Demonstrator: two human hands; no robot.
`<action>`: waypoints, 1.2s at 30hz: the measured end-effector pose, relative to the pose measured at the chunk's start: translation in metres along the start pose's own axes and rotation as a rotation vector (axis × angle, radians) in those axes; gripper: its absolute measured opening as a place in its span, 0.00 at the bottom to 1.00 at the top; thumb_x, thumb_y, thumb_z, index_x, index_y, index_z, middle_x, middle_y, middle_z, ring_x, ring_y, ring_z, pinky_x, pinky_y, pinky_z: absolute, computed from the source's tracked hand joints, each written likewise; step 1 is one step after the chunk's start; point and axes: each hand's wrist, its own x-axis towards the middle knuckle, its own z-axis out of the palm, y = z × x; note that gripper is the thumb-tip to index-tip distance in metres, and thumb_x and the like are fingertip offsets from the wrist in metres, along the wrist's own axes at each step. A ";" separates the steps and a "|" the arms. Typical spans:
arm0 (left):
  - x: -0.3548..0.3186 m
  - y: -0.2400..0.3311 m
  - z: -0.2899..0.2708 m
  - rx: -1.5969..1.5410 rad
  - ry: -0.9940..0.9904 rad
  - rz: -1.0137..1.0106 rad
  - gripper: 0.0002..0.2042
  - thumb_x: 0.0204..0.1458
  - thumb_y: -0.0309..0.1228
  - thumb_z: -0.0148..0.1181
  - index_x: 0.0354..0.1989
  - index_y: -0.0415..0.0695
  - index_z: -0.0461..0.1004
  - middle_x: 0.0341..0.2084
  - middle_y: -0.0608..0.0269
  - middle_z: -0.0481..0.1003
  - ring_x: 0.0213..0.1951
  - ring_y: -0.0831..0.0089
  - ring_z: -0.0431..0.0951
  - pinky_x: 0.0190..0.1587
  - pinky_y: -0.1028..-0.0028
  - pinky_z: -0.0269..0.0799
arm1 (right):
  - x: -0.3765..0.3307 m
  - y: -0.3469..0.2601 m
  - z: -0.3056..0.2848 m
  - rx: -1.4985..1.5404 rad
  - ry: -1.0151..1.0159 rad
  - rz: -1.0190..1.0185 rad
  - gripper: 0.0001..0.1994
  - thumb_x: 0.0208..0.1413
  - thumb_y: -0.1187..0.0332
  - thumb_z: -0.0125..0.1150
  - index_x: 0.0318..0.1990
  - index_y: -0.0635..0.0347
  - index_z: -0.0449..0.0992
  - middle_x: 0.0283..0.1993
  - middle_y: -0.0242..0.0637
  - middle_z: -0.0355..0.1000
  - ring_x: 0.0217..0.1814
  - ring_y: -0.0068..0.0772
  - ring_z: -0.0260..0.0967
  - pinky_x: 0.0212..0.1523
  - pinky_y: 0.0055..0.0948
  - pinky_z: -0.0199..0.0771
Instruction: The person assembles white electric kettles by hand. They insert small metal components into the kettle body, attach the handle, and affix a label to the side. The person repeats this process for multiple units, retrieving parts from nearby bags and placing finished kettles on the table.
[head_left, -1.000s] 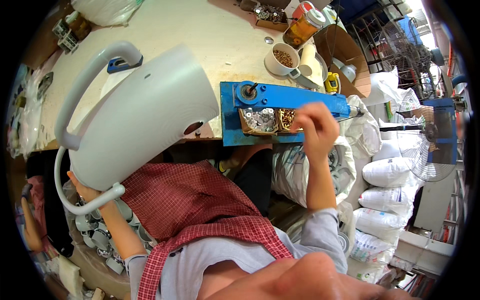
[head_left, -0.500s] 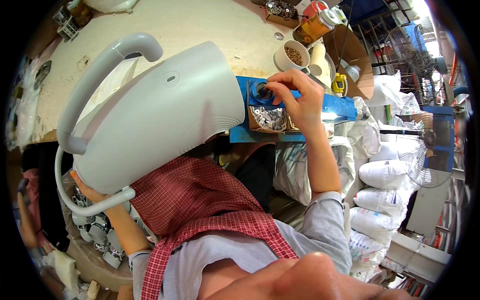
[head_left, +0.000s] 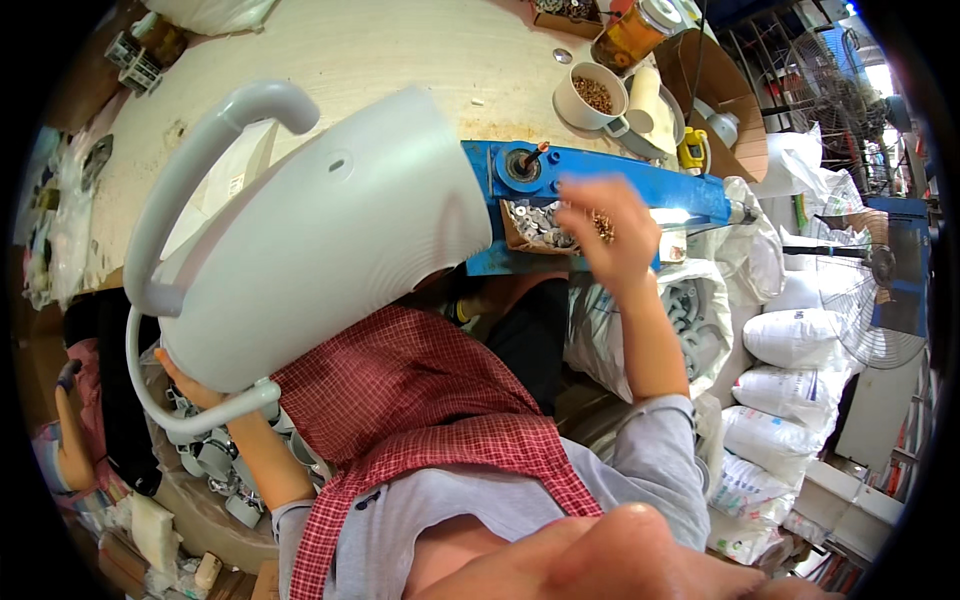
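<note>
A large light-grey plastic jug body (head_left: 330, 230) lies slanted across my lap and the table's edge. It has a curved handle (head_left: 165, 200) and a thin looped bail (head_left: 150, 395). My left hand (head_left: 190, 380) holds the jug body from below at its left end; most of the fingers are hidden behind it. My right hand (head_left: 612, 235), blurred by motion, is over the small boxes beside the blue machine arm (head_left: 640, 185); what its fingers hold cannot be seen. A small copper-coloured piece (head_left: 541, 150) sticks up at the arm's round black socket (head_left: 522, 167). One box holds silvery washers (head_left: 540, 225), another brass-coloured rivets (head_left: 603, 226).
On the pale table (head_left: 400, 50) stand a white mug (head_left: 592, 100) of small brass parts and a jar (head_left: 633, 35). White sacks (head_left: 790, 340) and fans (head_left: 875, 290) are at the right. Metal parts (head_left: 215, 455) fill a container at lower left, near another person's arm (head_left: 72, 440).
My right hand has left the round socket and moved toward me, over the small boxes. The copper-coloured piece now shows at the socket. The jug body stays in my left hand.
</note>
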 end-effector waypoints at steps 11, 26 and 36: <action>-0.003 -0.003 0.004 0.075 0.007 0.081 0.25 0.67 0.51 0.37 0.55 0.43 0.69 0.44 0.61 0.76 0.45 0.70 0.76 0.49 0.69 0.74 | -0.058 0.071 0.026 -0.301 -0.611 -0.060 0.10 0.43 0.71 0.63 0.37 0.55 0.80 0.40 0.33 0.76 0.45 0.38 0.74 0.47 0.35 0.74; 0.000 -0.009 0.008 -0.034 -0.040 -0.084 0.31 0.63 0.55 0.42 0.58 0.36 0.67 0.52 0.52 0.73 0.51 0.64 0.76 0.50 0.67 0.76 | 0.031 -0.016 -0.017 -0.255 0.181 -0.210 0.13 0.40 0.86 0.66 0.36 0.63 0.82 0.34 0.40 0.79 0.32 0.33 0.79 0.32 0.25 0.78; 0.000 -0.018 0.018 -0.019 -0.037 -0.099 0.31 0.64 0.54 0.41 0.57 0.36 0.68 0.50 0.52 0.74 0.49 0.65 0.77 0.49 0.68 0.77 | 0.052 0.008 0.003 -0.314 0.108 -0.405 0.16 0.37 0.80 0.69 0.38 0.63 0.81 0.37 0.40 0.78 0.32 0.35 0.77 0.31 0.28 0.76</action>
